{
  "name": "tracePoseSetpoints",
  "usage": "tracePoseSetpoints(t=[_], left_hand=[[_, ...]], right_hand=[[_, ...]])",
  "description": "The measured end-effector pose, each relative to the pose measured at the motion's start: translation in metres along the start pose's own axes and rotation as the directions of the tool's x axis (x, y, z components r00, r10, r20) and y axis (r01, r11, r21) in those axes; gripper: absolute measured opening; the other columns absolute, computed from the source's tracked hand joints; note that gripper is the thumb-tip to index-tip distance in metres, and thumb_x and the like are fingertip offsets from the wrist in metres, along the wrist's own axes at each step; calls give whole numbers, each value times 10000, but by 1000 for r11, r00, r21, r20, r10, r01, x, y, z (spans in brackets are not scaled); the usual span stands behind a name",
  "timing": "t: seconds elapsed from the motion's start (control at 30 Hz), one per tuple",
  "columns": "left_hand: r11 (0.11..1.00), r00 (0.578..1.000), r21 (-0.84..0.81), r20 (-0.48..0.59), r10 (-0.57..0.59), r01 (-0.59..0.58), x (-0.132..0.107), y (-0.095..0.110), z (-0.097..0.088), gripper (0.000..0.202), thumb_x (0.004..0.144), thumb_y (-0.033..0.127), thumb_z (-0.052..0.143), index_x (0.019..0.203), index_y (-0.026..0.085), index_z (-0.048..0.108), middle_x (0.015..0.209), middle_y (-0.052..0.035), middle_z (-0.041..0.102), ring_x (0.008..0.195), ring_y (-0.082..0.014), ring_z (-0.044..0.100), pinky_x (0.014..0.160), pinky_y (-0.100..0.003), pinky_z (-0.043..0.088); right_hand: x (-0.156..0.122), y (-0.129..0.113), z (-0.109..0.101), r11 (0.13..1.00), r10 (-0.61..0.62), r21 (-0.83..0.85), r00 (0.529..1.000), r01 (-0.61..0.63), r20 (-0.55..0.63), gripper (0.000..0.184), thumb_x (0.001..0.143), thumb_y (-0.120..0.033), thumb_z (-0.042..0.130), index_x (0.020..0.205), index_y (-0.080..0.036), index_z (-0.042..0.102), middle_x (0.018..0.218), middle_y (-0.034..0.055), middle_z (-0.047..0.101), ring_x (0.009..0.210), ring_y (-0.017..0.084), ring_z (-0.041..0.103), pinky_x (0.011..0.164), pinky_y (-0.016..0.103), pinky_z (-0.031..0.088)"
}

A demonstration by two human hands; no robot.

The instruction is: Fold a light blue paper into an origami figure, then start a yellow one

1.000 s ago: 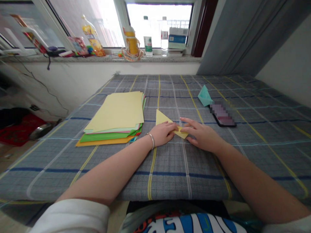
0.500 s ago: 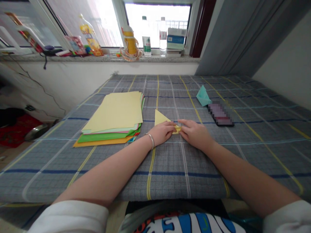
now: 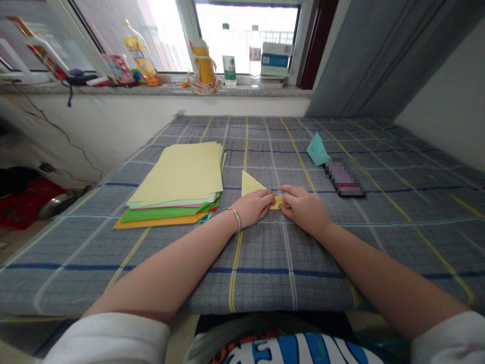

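A folded piece of yellow paper [image 3: 250, 183] lies on the checked cloth, one pointed corner standing out at its upper left. My left hand [image 3: 257, 206], with a silver bangle at the wrist, presses on the paper's middle with curled fingers. At the paper's right end, my right hand [image 3: 305, 206] pinches the small folded part between thumb and fingers. Both sets of fingertips almost meet there and hide part of the folds.
A stack of coloured paper [image 3: 180, 172], yellow on top, lies to the left. Beyond my right hand are a folded turquoise paper shape [image 3: 317, 150] and a phone [image 3: 344, 178]. Bottles, a yellow flask [image 3: 204, 65] and boxes [image 3: 276, 60] line the windowsill.
My right hand's fingers have curled in slightly and the right end of the paper shows a little more between the hands. My left hand stays in place.
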State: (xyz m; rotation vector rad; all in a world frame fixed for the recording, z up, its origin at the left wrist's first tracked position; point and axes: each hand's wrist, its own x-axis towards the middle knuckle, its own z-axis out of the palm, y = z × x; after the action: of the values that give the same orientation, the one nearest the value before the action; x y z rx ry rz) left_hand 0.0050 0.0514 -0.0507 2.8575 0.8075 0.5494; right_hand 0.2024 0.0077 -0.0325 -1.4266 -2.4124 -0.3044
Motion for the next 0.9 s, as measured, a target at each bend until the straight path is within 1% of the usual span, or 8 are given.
tracePoseSetpoints(t=[0.1,0.23,0.37,0.47,0.6,0.73,0.8,0.9], left_hand=[[1000,1000,15,3,-2,2,-1,1,0,195,914,144,405,1001,146,579,1135,-115,580,1104,-191,547,965,-336,467],[999,1000,33,9,-21,20,-2,3,-1,272,892,132,436,1126,161,571,1203,-109,561,1125,-194,544,1003,-353,448],[1000,1000,20,7,-12,12,-1,3,-1,299,890,119,429,1139,171,586,1223,-105,560,1166,-196,524,1022,-350,435],[1000,1000,31,9,-1,1,-1,3,-1,317,889,117,436,1156,180,594,1212,-109,561,1164,-202,524,1020,-360,435],[997,1000,68,15,23,-24,-1,4,0,326,900,137,441,1179,212,591,1214,-96,558,1166,-206,517,1020,-379,431],[991,998,118,23,53,-56,0,5,-1,306,904,145,446,1161,203,602,1237,-97,552,1166,-211,506,1032,-388,412],[989,997,128,31,67,-70,0,5,-2,302,911,142,436,1156,194,605,1228,-105,562,1142,-212,515,1021,-395,414],[989,997,128,46,69,-74,1,7,-5,316,916,138,429,1181,192,592,1217,-116,569,1127,-215,521,1005,-400,417]], right_hand=[[1,-1,1,997,59,42,998,-58,-13,93,840,-266,557,912,-220,595,1257,32,606,970,210,613,655,314,475],[2,-1,4,985,135,110,990,-130,-37,260,855,-306,540,1094,-203,538,1184,65,630,921,209,638,627,306,463],[4,0,8,972,180,156,983,-174,-31,387,842,-272,538,1222,-218,487,1168,72,635,885,207,640,668,317,471],[7,0,9,971,198,139,980,-193,-22,394,833,-248,547,1223,-229,495,1150,62,642,903,213,631,687,323,473],[9,-5,6,987,158,15,987,-158,-14,320,857,-251,534,1177,-236,540,1078,73,659,927,228,612,664,314,452],[11,-7,1,992,105,-74,994,-103,24,133,888,-261,499,965,-219,598,974,82,653,882,223,592,610,299,411],[12,-5,2,994,109,-30,994,-108,17,102,882,-254,497,915,-220,587,975,75,637,880,219,587,598,295,405],[13,1,8,975,187,121,982,-184,-18,129,828,-226,530,952,-220,565,1018,63,611,837,202,591,623,304,428]])
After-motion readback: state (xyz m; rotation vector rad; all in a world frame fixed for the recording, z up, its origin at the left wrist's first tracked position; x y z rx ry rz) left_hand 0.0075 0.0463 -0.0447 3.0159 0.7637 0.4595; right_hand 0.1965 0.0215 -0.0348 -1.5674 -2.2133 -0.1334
